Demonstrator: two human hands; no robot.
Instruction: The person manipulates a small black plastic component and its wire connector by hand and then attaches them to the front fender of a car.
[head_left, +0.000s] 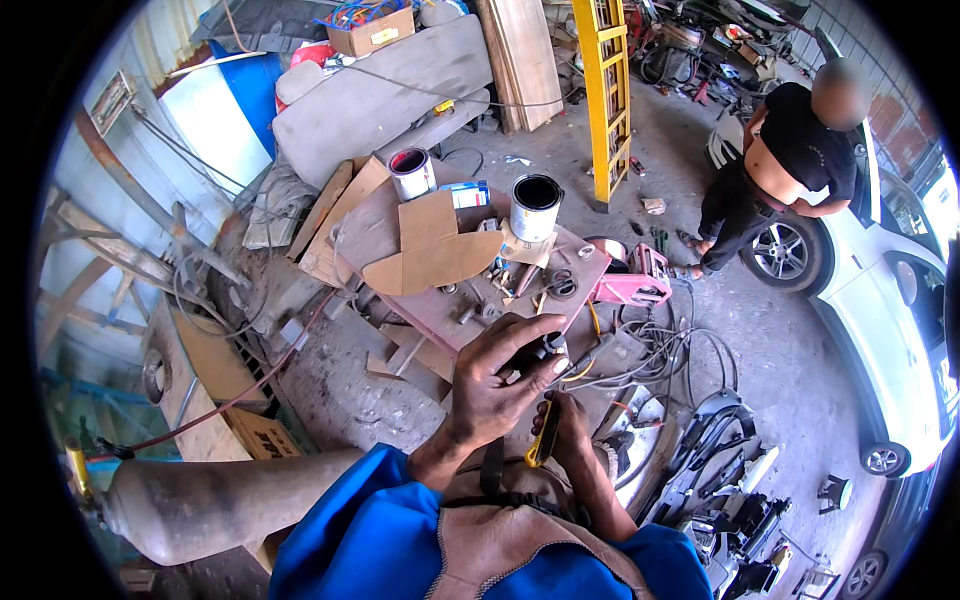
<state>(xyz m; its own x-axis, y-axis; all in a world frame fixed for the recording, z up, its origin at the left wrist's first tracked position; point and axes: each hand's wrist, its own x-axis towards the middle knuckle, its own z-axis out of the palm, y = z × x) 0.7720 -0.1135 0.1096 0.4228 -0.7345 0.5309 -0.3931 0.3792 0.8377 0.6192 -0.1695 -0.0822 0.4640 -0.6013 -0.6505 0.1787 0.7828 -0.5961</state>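
Observation:
My left hand [497, 378] is raised in front of me, thumb and fingers curled round a small dark part [549, 345]. What that part is exactly, I cannot make out. Lower and to the right, my right hand [572, 428] grips a yellow utility knife [542, 446] with dark trim, partly hidden by the fingers. Beyond both hands stands a low reddish table [440, 325]. On it lie an unfolded cardboard piece [425, 250], an open can of dark paint [537, 207], an open can with red inside [411, 174] and several small metal parts.
A gas cylinder [225, 502] lies at the lower left. Tangled cables [690, 350] and a pink machine [640, 280] are right of the table, with car parts [715, 470] nearer. A yellow ladder [603, 100] stands behind; a person [790, 150] stands by a white car [885, 310].

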